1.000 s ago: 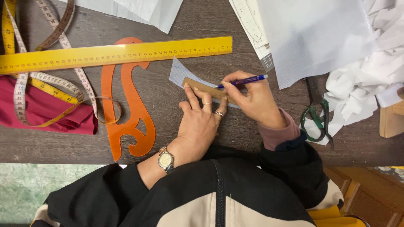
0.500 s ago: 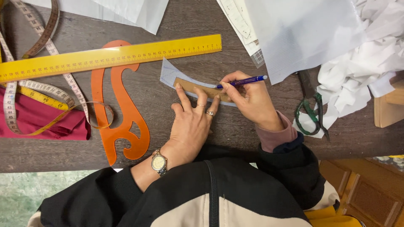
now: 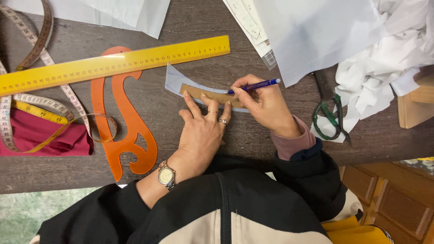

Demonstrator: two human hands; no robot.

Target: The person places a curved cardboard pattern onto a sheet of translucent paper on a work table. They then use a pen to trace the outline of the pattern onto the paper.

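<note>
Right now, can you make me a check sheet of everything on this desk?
Surface: dark wooden table, mostly covered.
Job's things: brown card strip lying on a curved pale blue piece; blue pen.
Clutter: yellow ruler, orange curve template, tape measures, red cloth, green-handled scissors, white sheets, crumpled white fabric.
Hands: left hand presses the strip flat; right hand holds the pen, tip at the strip.
Cables: nothing seen.
Surroundings: wooden drawers, greenish floor.

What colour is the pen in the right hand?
Blue pen, gripped in the right hand; head view.
</note>
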